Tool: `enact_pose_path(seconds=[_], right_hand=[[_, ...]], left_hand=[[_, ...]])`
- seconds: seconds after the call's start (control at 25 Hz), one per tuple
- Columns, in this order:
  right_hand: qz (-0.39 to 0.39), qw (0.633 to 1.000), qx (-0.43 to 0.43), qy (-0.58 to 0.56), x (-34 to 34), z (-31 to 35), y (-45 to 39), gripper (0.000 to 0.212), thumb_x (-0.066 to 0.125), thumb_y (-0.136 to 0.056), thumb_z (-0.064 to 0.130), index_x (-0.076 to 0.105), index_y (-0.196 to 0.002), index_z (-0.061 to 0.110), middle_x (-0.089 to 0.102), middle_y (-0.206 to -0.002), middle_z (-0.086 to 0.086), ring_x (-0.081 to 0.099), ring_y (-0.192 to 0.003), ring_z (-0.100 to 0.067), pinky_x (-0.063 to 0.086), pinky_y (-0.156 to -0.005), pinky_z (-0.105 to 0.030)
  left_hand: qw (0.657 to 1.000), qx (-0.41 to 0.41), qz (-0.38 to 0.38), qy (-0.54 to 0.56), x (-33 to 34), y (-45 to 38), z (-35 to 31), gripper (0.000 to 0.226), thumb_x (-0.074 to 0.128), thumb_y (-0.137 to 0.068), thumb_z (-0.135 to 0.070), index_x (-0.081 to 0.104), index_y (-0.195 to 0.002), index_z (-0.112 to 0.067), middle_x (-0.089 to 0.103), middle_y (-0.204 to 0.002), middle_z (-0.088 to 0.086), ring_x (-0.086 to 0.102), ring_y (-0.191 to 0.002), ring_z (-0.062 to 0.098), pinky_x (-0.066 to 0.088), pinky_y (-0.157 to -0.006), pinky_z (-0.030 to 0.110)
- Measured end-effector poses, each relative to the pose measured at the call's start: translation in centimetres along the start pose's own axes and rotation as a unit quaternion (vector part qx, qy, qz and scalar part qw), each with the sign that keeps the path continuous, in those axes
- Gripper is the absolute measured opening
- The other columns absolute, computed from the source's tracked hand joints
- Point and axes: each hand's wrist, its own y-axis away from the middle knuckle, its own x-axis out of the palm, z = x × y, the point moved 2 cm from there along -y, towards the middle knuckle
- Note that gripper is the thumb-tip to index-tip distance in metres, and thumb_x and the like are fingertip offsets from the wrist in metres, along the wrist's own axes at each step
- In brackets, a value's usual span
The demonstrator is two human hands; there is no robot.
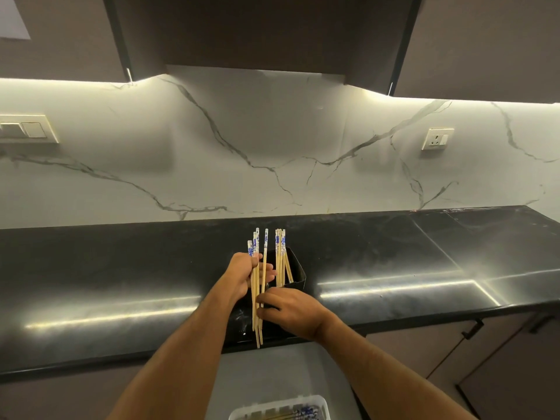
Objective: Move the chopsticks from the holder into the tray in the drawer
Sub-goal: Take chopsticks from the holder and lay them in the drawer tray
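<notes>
While your left hand (242,275) gripped a bundle of chopsticks (257,298) upright over the bench (121,283), your right hand (291,310) pinched their lower ends; more stood in the black holder (298,271).

Holder (295,272) on counter (121,268); tray (321,403) below, nearer

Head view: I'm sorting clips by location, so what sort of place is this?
Most likely a home kitchen: a black countertop under wall cabinets, a marble-look backsplash and a chopstick holder.
</notes>
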Motion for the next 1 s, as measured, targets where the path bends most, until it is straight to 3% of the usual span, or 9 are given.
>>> enact_pose_path(seconds=[0.12, 0.24, 0.36, 0.44, 0.52, 0.56, 0.64, 0.76, 1.0], right_hand=[[0.013, 1.0, 0.008, -0.007, 0.3, -0.3, -0.2, 0.024, 0.068, -0.094, 0.013, 0.064, -0.117, 0.007, 0.064, -0.119, -0.014, 0.064, -0.1, -0.026, 0.059, -0.079, -0.036], [0.011, 1.0, 0.021, -0.018, 0.2, -0.5, -0.2, 0.023, 0.063, -0.094, 0.009, 0.065, -0.117, 0.008, 0.061, -0.122, -0.013, 0.063, -0.096, -0.024, 0.059, -0.076, -0.036], [-0.102, 0.98, 0.153, -0.081, -0.9, -2.1, -0.4, 0.035, 0.053, -0.094, 0.007, 0.062, -0.128, 0.007, 0.063, -0.127, -0.012, 0.063, -0.107, -0.022, 0.057, -0.09, -0.036], [-0.19, 0.904, 0.348, -0.158, -2.0, -4.9, -1.0, 0.044, 0.055, -0.098, 0.013, 0.052, -0.141, 0.008, 0.057, -0.14, -0.01, 0.054, -0.129, -0.019, 0.046, -0.11, -0.039], [-0.183, 0.81, 0.502, -0.243, -2.6, -7.9, -1.5, 0.058, 0.057, -0.101, 0.03, 0.036, -0.153, 0.014, 0.043, -0.155, -0.006, 0.039, -0.144, -0.017, 0.034, -0.12, -0.039], [-0.16, 0.782, 0.535, -0.276, -2.6, -9.0, -1.6, 0.062, 0.055, -0.102, 0.037, 0.032, -0.155, 0.015, 0.039, -0.159, -0.005, 0.035, -0.146, -0.017, 0.033, -0.12, -0.04], [-0.123, 0.774, 0.536, -0.314, -2.2, -9.7, -1.4, 0.058, 0.053, -0.103, 0.037, 0.036, -0.153, 0.015, 0.044, -0.155, -0.006, 0.043, -0.141, -0.019, 0.039, -0.117, -0.042], [-0.096, 0.796, 0.503, -0.323, -1.4, -8.7, -0.8, 0.044, 0.052, -0.104, 0.025, 0.048, -0.146, 0.011, 0.058, -0.14, -0.007, 0.058, -0.122, -0.014, 0.05, -0.107, -0.039], [-0.086, 0.797, 0.475, -0.363, -0.3, -7.3, -0.2, 0.031, 0.049, -0.104, 0.014, 0.058, -0.134, 0.011, 0.064, -0.124, -0.004, 0.062, -0.111, -0.014, 0.053, -0.102, -0.035]], left_hand=[[0.999, 0.017, 0.009, -0.029, 0.3, -0.3, 0.2, 0.023, 0.044, -0.104, -0.015, 0.062, -0.111, -0.003, 0.072, -0.09, 0.015, 0.072, -0.076, 0.028, 0.061, -0.071, 0.04], [0.998, 0.04, 0.034, -0.042, 0.6, -1.1, 0.6, 0.024, 0.045, -0.104, -0.02, 0.061, -0.115, -0.005, 0.061, -0.075, 0.006, 0.056, -0.059, 0.016, 0.051, -0.059, 0.032], [0.989, 0.08, 0.056, -0.112, 0.9, -1.5, 1.1, 0.019, 0.045, -0.105, -0.017, 0.061, -0.105, -0.006, 0.058, -0.076, 0.007, 0.051, -0.058, 0.012, 0.046, -0.056, 0.028], [0.976, 0.103, 0.106, -0.163, 1.2, -1.3, 2.1, 0.018, 0.046, -0.104, -0.016, 0.06, -0.104, -0.005, 0.059, -0.077, 0.008, 0.053, -0.06, 0.014, 0.049, -0.058, 0.031], [0.958, 0.111, 0.162, -0.208, 1.4, -1.0, 3.3, 0.018, 0.048, -0.104, -0.018, 0.059, -0.108, -0.006, 0.061, -0.08, 0.006, 0.057, -0.066, 0.016, 0.052, -0.065, 0.034], [0.951, 0.111, 0.184, -0.224, 1.5, -0.9, 3.7, 0.018, 0.048, -0.103, -0.019, 0.059, -0.11, -0.007, 0.061, -0.081, 0.006, 0.058, -0.069, 0.017, 0.052, -0.068, 0.034], [0.938, 0.106, 0.215, -0.249, 1.7, -0.6, 4.1, 0.018, 0.049, -0.103, -0.02, 0.057, -0.113, -0.007, 0.061, -0.085, 0.006, 0.058, -0.073, 0.018, 0.053, -0.072, 0.034], [0.927, 0.097, 0.231, -0.279, 2.2, -0.1, 3.9, 0.015, 0.047, -0.103, -0.017, 0.056, -0.111, -0.008, 0.06, -0.088, 0.006, 0.059, -0.075, 0.017, 0.054, -0.075, 0.033], [0.92, 0.094, 0.23, -0.303, 2.0, 0.0, 4.3, 0.014, 0.044, -0.104, -0.014, 0.056, -0.108, -0.009, 0.06, -0.09, 0.006, 0.059, -0.077, 0.017, 0.055, -0.079, 0.034]])
